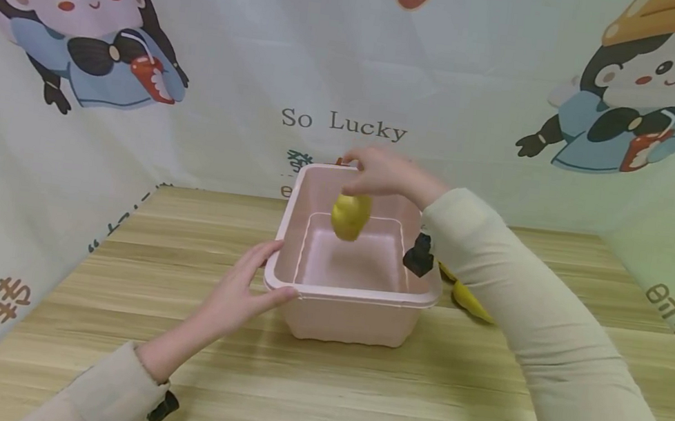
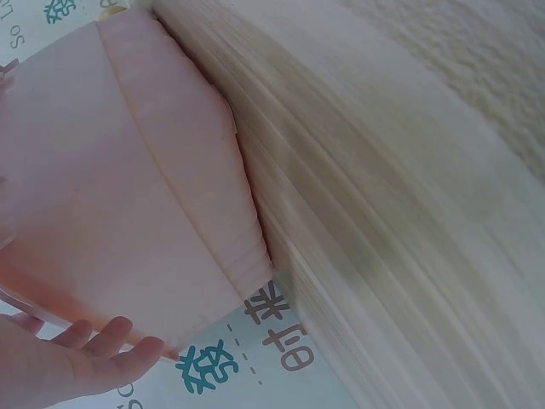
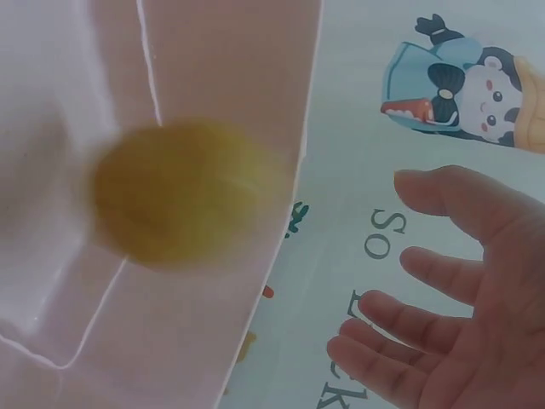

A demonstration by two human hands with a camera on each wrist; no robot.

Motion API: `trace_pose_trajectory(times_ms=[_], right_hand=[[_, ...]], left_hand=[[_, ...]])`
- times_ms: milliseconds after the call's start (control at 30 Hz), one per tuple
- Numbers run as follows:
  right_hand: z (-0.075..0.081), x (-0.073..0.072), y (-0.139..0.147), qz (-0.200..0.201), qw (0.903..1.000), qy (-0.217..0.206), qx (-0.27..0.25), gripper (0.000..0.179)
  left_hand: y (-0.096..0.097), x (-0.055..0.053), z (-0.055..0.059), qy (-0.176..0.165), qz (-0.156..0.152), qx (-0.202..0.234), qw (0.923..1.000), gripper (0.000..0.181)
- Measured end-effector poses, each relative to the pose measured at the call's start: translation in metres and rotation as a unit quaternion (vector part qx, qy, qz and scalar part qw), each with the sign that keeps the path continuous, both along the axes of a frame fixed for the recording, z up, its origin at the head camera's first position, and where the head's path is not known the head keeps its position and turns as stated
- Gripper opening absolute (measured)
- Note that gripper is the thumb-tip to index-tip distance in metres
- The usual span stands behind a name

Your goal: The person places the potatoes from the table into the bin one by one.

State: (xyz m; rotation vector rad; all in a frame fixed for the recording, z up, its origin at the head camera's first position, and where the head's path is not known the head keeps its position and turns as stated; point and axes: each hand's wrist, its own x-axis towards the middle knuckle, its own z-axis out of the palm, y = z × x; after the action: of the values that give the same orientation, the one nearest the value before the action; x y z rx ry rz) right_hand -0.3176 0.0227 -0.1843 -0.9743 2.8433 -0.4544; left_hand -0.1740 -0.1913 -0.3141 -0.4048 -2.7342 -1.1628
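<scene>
A pink plastic basin stands on the wooden table. My left hand holds its near left corner, thumb on the front rim and fingers along the left side; in the left wrist view, the fingers lie along the basin's edge. A rounded yellow fruit is in the air inside the basin, blurred in the right wrist view. My right hand is just above the fruit over the far part of the basin. In the right wrist view that hand has spread fingers, apart from the fruit.
Long yellow fruit lies right of the basin, partly hidden by my right sleeve. Printed cloth walls off the back and both sides of the wooden table.
</scene>
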Motion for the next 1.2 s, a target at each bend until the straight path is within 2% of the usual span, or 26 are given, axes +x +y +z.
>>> trace_pose_trajectory(times_ms=[200,700,1200], right_hand=[[0.003,0.0,0.004,0.002,0.9998,-0.007,-0.02,0.062],[0.008,-0.003,0.036,-0.023,0.9994,-0.004,-0.027,0.075],[0.003,0.004,0.071,-0.029,0.999,0.009,-0.032,0.071]], left_hand=[[0.0,0.001,0.001,-0.003,-0.001,0.003,1.0,0.077],[0.001,0.0,0.0,-0.002,0.0,0.001,1.0,0.076],[-0.001,-0.002,-0.002,-0.007,0.007,-0.002,0.9999,0.079]])
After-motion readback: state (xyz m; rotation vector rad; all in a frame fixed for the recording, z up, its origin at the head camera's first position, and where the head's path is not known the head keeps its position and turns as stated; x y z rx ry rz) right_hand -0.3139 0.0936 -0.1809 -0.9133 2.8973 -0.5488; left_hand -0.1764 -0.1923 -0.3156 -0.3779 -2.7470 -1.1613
